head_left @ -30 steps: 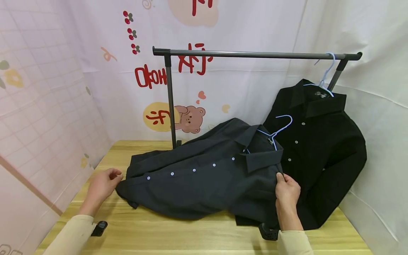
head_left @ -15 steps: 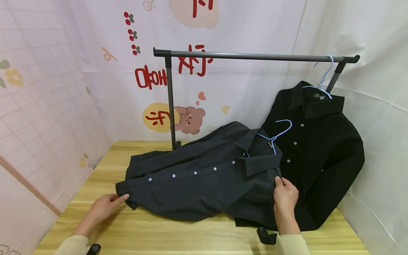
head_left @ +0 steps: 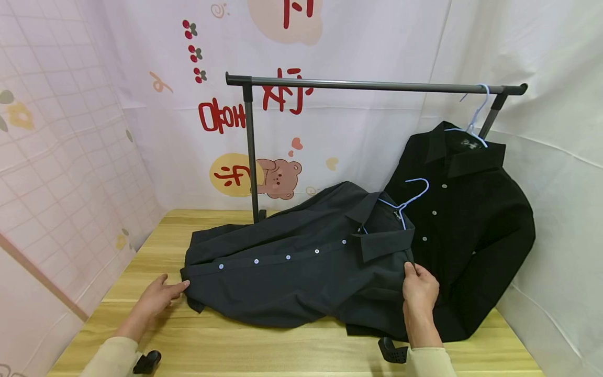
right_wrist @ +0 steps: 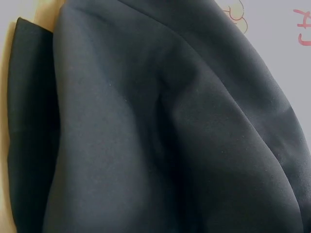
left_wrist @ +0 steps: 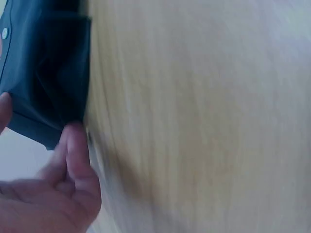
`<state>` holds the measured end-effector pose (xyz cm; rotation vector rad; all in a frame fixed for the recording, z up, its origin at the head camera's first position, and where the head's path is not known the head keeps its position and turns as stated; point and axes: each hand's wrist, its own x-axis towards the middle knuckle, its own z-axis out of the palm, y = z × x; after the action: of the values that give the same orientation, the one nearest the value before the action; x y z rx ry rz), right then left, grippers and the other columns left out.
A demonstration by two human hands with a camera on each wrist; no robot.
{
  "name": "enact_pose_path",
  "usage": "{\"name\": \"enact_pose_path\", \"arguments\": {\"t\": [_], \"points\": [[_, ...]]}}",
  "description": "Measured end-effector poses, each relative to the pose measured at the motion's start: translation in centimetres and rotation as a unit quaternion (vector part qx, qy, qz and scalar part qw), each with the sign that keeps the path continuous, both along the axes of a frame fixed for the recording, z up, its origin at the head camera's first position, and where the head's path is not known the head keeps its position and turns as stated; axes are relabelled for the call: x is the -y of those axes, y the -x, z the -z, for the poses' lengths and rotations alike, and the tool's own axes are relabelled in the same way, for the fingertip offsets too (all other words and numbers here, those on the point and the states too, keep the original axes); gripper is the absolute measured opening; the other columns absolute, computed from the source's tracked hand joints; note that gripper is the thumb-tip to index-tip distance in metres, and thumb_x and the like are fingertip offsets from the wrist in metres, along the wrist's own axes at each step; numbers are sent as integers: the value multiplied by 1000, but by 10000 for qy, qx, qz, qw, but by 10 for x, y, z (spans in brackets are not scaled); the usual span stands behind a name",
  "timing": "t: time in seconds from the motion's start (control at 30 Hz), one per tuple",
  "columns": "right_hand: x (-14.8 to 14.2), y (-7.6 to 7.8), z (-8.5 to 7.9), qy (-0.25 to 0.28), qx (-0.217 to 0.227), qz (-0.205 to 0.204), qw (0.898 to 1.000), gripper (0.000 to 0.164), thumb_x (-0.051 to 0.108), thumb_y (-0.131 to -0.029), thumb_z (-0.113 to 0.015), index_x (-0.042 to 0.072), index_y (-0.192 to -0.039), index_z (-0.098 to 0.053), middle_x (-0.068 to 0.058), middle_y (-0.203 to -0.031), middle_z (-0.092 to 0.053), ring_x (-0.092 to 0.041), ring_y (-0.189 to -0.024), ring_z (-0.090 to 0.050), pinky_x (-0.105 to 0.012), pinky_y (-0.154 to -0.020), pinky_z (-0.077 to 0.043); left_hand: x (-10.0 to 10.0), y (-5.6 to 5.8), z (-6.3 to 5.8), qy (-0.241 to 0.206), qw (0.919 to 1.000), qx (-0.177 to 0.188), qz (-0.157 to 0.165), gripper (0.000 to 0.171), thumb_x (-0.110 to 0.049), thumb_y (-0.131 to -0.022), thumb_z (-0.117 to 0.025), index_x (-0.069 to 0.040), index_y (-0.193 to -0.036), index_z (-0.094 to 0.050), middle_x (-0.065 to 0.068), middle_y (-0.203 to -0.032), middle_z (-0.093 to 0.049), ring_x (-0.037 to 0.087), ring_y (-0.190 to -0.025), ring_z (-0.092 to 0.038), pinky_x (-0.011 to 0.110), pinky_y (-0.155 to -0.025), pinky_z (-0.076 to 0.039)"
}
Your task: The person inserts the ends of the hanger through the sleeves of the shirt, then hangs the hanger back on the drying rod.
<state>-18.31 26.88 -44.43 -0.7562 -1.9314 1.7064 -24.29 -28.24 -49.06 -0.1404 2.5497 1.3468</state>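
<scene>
A dark grey button-up shirt (head_left: 282, 283) lies on its side across the table, collar to the right, with a light blue hanger (head_left: 404, 206) in its neck. My right hand (head_left: 420, 288) pinches the shirt's near shoulder between thumb and fingers; grey cloth (right_wrist: 116, 145) fills the right wrist view, where the hand is out of sight. At the hem, on the left, my left hand (head_left: 157, 297) has its fingers extended, a fingertip touching the cloth edge. In the left wrist view, the fingertips (left_wrist: 75, 131) meet the hem of the shirt (left_wrist: 48, 87).
Behind stands a dark metal clothes rack (head_left: 377, 85). A black shirt (head_left: 485, 204) hangs at its right end on another light blue hanger (head_left: 479, 112), partly behind the grey shirt. Bare wood tabletop (head_left: 264, 351) runs along the front. Printed curtains (head_left: 358, 136) enclose the table.
My left hand has come toward the table's front to the hem, then a little back up along it; the hem corner has shifted slightly right. My right hand keeps its hold on the shoulder.
</scene>
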Motion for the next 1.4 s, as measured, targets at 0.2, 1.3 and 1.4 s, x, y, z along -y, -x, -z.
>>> {"name": "enact_pose_path", "arguments": {"t": [0.2,1.3,1.4], "points": [[1,0,1,-68,12,47,10000,45,25,-106,-46,-13,-129,-56,-32,-135,-48,-44,-123,-41,-55,-106,-31,-12,-1,-1,-777,9962,348,207,89,-40,-102,-54,21,-148,-8,39,-138,-44,42,-119,-56,49,-93,-48],[10,6,5,2,-87,103,9999,46,28,-106,-47,-11,-127,-58,-28,-131,-51,-39,-117,-43,-54,-103,-33,-135,5,-13,1246,8978,-4204,-417,51,-6,-85,-76,-2,-133,-58,26,-147,-37,47,-134,-32,65,-103,-25],[11,7,6,19,-59,115,9999,46,28,-106,-47,-12,-128,-58,-29,-133,-50,-40,-119,-43,-54,-104,-32,-170,-1,-15,1411,8786,-4455,980,45,-21,-88,-78,-7,-128,-66,19,-139,-51,39,-130,-45,61,-102,-34]]}}
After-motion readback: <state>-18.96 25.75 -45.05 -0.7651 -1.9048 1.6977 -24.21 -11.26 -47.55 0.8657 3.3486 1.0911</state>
